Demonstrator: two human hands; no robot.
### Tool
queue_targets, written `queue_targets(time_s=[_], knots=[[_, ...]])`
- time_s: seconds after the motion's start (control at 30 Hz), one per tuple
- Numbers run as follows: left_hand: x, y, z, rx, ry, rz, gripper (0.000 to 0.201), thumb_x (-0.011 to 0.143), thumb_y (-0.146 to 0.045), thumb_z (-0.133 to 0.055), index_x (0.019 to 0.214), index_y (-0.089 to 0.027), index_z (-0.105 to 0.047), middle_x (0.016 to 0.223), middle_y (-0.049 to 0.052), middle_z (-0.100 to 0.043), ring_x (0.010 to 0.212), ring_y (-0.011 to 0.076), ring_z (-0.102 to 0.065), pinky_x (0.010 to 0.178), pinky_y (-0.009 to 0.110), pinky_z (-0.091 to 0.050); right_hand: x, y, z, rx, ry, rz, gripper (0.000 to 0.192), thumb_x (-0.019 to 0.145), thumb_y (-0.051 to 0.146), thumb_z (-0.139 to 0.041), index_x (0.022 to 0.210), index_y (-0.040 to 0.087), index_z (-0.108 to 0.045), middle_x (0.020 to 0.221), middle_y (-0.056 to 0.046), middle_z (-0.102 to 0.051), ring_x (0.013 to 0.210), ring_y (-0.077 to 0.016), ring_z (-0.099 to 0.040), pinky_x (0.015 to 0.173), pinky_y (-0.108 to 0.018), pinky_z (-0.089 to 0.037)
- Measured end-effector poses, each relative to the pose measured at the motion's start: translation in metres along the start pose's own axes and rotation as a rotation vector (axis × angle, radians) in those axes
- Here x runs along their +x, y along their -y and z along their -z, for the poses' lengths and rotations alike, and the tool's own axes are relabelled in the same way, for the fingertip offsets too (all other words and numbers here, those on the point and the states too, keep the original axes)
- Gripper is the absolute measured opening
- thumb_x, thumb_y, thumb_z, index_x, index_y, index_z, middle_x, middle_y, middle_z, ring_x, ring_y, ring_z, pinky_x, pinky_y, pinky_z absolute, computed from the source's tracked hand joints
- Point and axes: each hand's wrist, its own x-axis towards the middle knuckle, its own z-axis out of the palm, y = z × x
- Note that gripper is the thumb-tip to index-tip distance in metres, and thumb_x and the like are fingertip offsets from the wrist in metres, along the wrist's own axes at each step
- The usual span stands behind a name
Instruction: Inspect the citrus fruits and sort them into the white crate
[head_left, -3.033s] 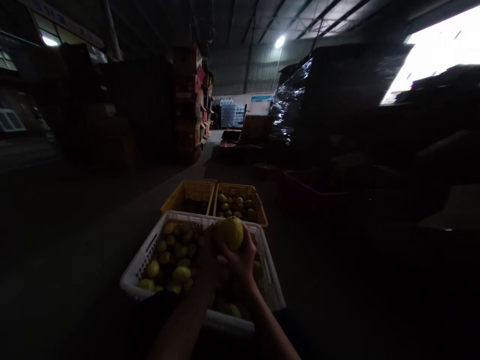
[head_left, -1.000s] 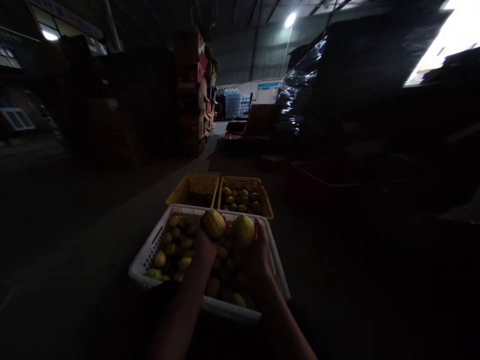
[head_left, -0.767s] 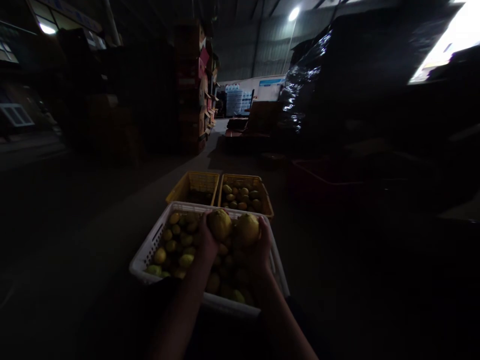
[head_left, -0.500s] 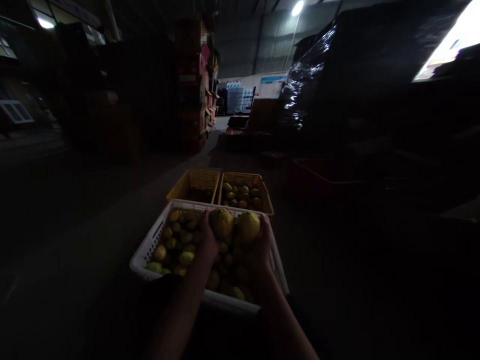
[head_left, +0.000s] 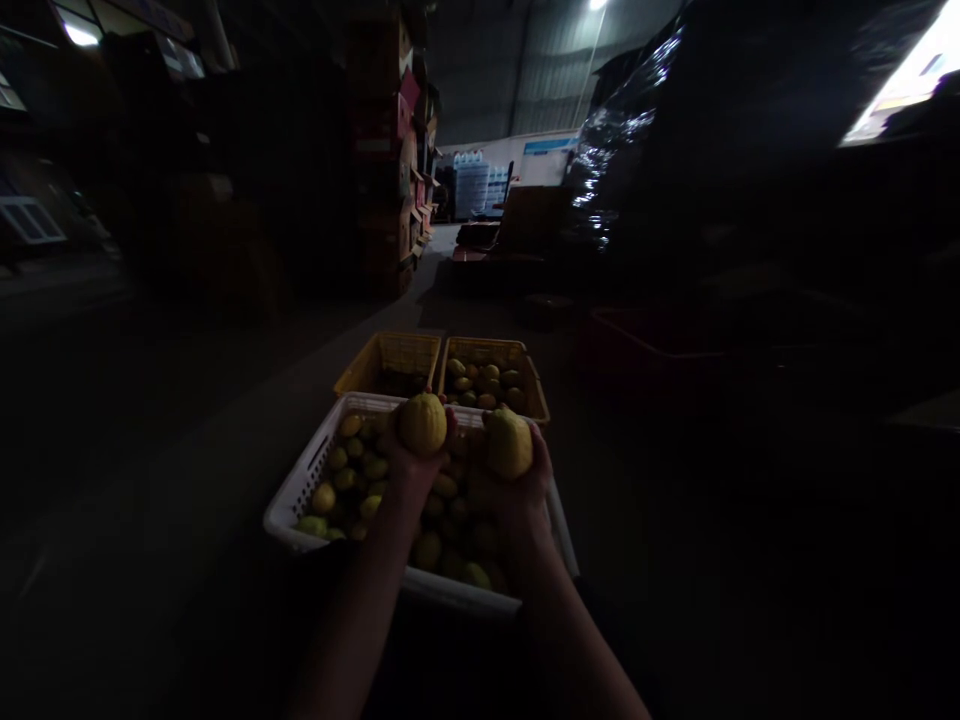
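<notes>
My left hand (head_left: 414, 462) is closed round a yellow-green guava (head_left: 423, 424), its ribbed skin facing up. A second guava (head_left: 510, 443), paler on one side, sits in the grip of my right hand (head_left: 536, 478). Both fruits are held over the far half of a white plastic crate (head_left: 306, 462), a small gap between them. Many more guavas (head_left: 345, 479) lie loose inside this crate. My forearms and the dim light hide part of the load.
Beyond the white crate stand a yellow crate (head_left: 358, 369) with dark contents low inside and another yellow crate (head_left: 537, 388) holding several fruits. A dark red crate (head_left: 637, 347) lies to the right. Stacked cartons (head_left: 384, 235) and a film-wrapped stack (head_left: 600, 180) rise farther back.
The left guava has turned and moved left and slightly up; the right one has shifted right and turned too. The gap between them has widened. Both hands keep their hold.
</notes>
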Motion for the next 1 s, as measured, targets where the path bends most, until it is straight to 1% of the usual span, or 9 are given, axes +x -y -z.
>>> queue_targets(time_s=[0.07, 0.17, 0.3, 0.4, 0.5, 0.67, 0.87, 0.97, 1.0], knots=[[-0.001, 0.005, 0.0, -0.106, -0.013, -0.024, 0.038, 0.087, -0.037, -0.045, 0.11, -0.016, -0.068, 0.096, 0.009, -0.072, 0.093, 0.0228, -0.07, 0.081, 0.036, -0.058, 0.001, 0.004, -0.007, 0.2, -0.03, -0.138, 0.033, 0.078, 0.043, -0.058, 0.104, 0.022, -0.063, 0.092, -0.004, -0.074, 0.095, -0.0206, -0.07, 0.088, -0.039, -0.059], [-0.002, 0.011, 0.0, -0.204, -0.049, -0.014, 0.039, 0.09, -0.034, -0.039, 0.109, -0.016, -0.068, 0.103, 0.01, -0.072, 0.102, 0.0244, -0.068, 0.083, 0.036, -0.058, -0.001, 0.006, -0.013, 0.452, -0.047, -0.273, 0.036, 0.079, 0.036, -0.06, 0.112, 0.023, -0.062, 0.097, -0.003, -0.075, 0.097, -0.0192, -0.071, 0.085, -0.036, -0.06], [-0.002, 0.013, 0.0, -0.236, -0.087, 0.008, 0.04, 0.09, -0.03, -0.036, 0.111, -0.016, -0.067, 0.108, 0.011, -0.071, 0.104, 0.0238, -0.068, 0.08, 0.036, -0.058, -0.002, 0.003, -0.014, 0.486, 0.001, -0.277, 0.037, 0.084, 0.037, -0.055, 0.116, 0.021, -0.063, 0.103, -0.006, -0.075, 0.097, -0.0207, -0.072, 0.082, -0.035, -0.061], [-0.003, 0.012, -0.001, -0.214, -0.083, 0.022, 0.038, 0.093, -0.03, -0.034, 0.106, -0.016, -0.067, 0.1, 0.01, -0.072, 0.096, 0.0207, -0.069, 0.081, 0.032, -0.058, -0.003, 0.002, -0.014, 0.497, -0.016, -0.288, 0.038, 0.087, 0.038, -0.049, 0.119, 0.021, -0.063, 0.102, -0.005, -0.076, 0.095, -0.021, -0.072, 0.084, -0.037, -0.06], [-0.002, 0.013, 0.0, -0.138, -0.057, 0.015, 0.038, 0.096, -0.033, -0.032, 0.1, -0.019, -0.067, 0.092, 0.008, -0.072, 0.088, 0.0183, -0.07, 0.079, 0.03, -0.059, -0.004, 0.004, -0.017, 0.495, -0.043, -0.303, 0.04, 0.088, 0.039, -0.046, 0.122, 0.023, -0.063, 0.1, -0.003, -0.076, 0.091, -0.0207, -0.072, 0.088, -0.041, -0.058], [0.001, 0.016, 0.002, 0.025, -0.044, -0.044, 0.035, 0.095, -0.033, -0.032, 0.096, -0.022, -0.065, 0.096, 0.007, -0.072, 0.092, 0.0165, -0.07, 0.084, 0.028, -0.057, -0.005, 0.008, -0.02, 0.488, -0.08, -0.318, 0.041, 0.087, 0.039, -0.048, 0.123, 0.025, -0.062, 0.102, -0.004, -0.075, 0.093, -0.021, -0.072, 0.091, -0.042, -0.056], [-0.002, 0.006, 0.001, -0.008, -0.129, 0.003, 0.035, 0.094, -0.03, -0.032, 0.1, -0.022, -0.066, 0.091, 0.008, -0.072, 0.091, 0.018, -0.071, 0.079, 0.029, -0.059, -0.001, -0.004, -0.007, 0.388, -0.078, -0.285, 0.032, 0.078, 0.035, -0.059, 0.107, 0.023, -0.065, 0.096, -0.001, -0.076, 0.082, -0.0167, -0.072, 0.077, -0.03, -0.059], [-0.002, -0.01, 0.012, -0.082, -0.218, 0.013, 0.036, 0.092, -0.025, -0.034, 0.11, -0.022, -0.065, 0.09, 0.007, -0.073, 0.088, 0.0205, -0.072, 0.072, 0.032, -0.061, 0.0, -0.029, 0.015, 0.069, -0.116, -0.315, 0.021, 0.073, 0.039, -0.058, 0.085, 0.022, -0.064, 0.073, -0.001, -0.072, 0.067, -0.0178, -0.07, 0.067, -0.032, -0.059], [-0.001, -0.017, 0.017, -0.103, -0.253, -0.009, 0.036, 0.091, -0.024, -0.036, 0.112, -0.023, -0.065, 0.09, 0.007, -0.073, 0.087, 0.0216, -0.073, 0.071, 0.034, -0.061, -0.001, -0.04, 0.024, -0.123, -0.051, -0.309, 0.023, 0.074, 0.043, -0.054, 0.079, 0.022, -0.062, 0.067, -0.002, -0.069, 0.061, -0.0198, -0.068, 0.064, -0.035, -0.059]])
